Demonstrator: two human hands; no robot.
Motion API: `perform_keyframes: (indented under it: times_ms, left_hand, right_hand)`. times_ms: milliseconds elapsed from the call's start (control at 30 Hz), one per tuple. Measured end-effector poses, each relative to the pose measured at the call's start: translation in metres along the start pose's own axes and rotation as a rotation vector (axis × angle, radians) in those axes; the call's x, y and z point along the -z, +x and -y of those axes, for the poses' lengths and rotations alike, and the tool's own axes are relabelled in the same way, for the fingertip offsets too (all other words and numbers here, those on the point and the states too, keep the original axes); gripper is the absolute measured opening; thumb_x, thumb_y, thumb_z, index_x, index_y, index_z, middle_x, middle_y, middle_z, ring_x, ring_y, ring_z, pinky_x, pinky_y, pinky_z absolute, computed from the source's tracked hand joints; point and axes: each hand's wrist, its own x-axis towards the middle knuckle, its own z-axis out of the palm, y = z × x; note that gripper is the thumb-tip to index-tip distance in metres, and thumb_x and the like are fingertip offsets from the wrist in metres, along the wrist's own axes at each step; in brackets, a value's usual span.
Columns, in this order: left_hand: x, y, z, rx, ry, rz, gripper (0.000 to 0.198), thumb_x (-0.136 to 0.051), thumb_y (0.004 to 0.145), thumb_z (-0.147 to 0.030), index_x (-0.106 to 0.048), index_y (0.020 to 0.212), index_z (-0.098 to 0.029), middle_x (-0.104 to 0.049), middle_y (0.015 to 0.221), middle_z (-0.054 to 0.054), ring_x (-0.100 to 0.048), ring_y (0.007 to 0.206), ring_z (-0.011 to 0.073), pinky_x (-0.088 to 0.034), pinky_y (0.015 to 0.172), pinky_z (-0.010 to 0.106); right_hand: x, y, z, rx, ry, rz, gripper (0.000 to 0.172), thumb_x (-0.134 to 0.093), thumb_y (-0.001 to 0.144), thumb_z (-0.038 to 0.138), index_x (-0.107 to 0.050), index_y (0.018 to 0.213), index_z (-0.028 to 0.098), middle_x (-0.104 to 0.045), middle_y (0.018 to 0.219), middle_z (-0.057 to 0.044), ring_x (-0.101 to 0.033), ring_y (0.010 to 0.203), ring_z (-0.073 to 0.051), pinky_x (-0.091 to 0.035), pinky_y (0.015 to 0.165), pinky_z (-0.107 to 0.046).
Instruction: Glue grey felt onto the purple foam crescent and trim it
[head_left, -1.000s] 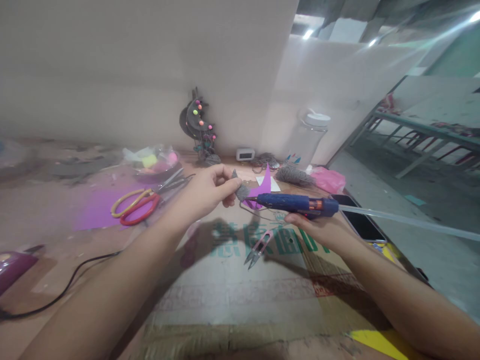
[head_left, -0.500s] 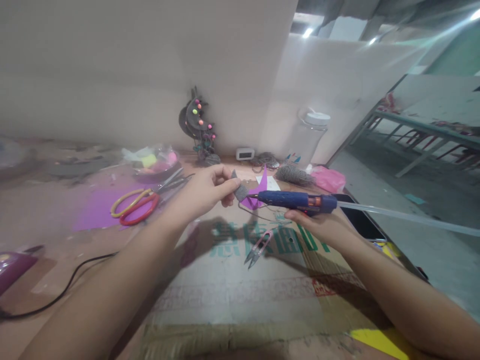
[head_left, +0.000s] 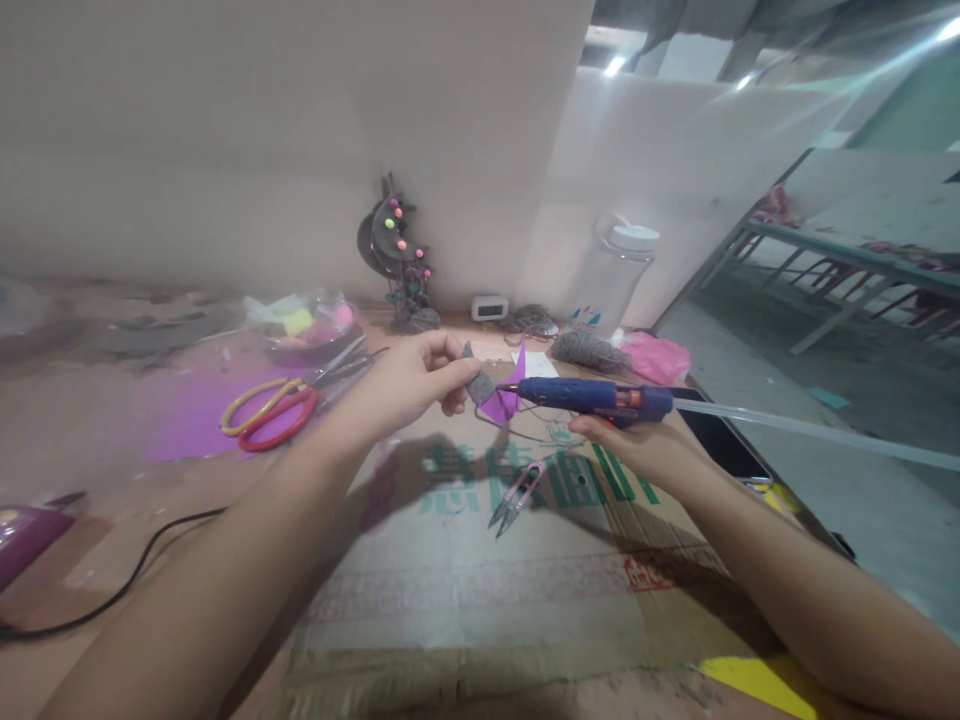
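Note:
Between the thumb and fingers of my left hand (head_left: 442, 375) is a small grey felt piece (head_left: 481, 388). A purple pointed piece (head_left: 504, 402) sits right beside it, and a thin grey cord hangs below; I cannot tell how they are joined. My right hand (head_left: 626, 440) is wrapped round a blue hot glue gun (head_left: 577, 397), its nozzle at the edge of the grey felt. A long clear glue stick (head_left: 795, 430) sticks out of the gun's back end. Thread snips (head_left: 517, 498) lie on the printed cardboard (head_left: 450, 580) below both hands.
Left of my arm are scissors (head_left: 274, 412) with yellow and red handles and a purple sheet (head_left: 187, 415). A decorated grey crescent (head_left: 394, 240), a small white clock (head_left: 490, 308), grey yarn (head_left: 589, 351) and a clear bottle (head_left: 619, 275) stand behind. A phone (head_left: 724, 440) lies at right.
The glue gun's nozzle has shifted slightly along the grey felt's edge, and the purple piece has tilted a little. Both hands keep their grip.

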Motion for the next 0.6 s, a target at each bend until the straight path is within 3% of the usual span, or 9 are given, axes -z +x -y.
perform_keyframes:
  times_ms: [333, 500, 600]
  left_hand:
    - [0.003, -0.001, -0.001, -0.010, 0.068, 0.014, 0.021, -0.061, 0.084, -0.035, -0.049, 0.074, -0.020, -0.060, 0.052, -0.004, -0.057, 0.049, 0.0113, -0.043, 0.052, 0.023]
    - [0.009, -0.003, -0.003, 0.019, 0.126, 0.068, 0.024, -0.062, 0.083, -0.040, -0.051, 0.074, -0.020, -0.062, 0.054, -0.002, -0.058, 0.050, 0.0127, -0.043, 0.050, 0.024]
    - [0.010, -0.003, -0.003, 0.031, 0.121, 0.109, 0.025, -0.061, 0.083, -0.040, -0.051, 0.072, -0.020, -0.062, 0.055, -0.001, -0.059, 0.050, 0.0127, -0.045, 0.051, 0.024]
  right_hand:
    - [0.000, 0.003, -0.001, 0.008, -0.015, -0.028, 0.033, -0.068, 0.072, 0.054, -0.070, 0.080, 0.022, -0.073, 0.081, -0.005, -0.068, 0.078, -0.025, -0.055, 0.071, -0.036]
    - [0.008, 0.017, -0.026, -0.024, -0.164, -0.100, 0.041, -0.054, 0.081, 0.058, -0.068, 0.082, 0.020, -0.067, 0.069, -0.002, -0.062, 0.065, -0.020, -0.049, 0.062, -0.031]
    - [0.011, 0.032, -0.050, -0.135, -0.175, -0.093, 0.044, -0.047, 0.086, 0.055, -0.071, 0.085, 0.019, -0.070, 0.078, -0.004, -0.065, 0.073, -0.020, -0.050, 0.070, -0.031]
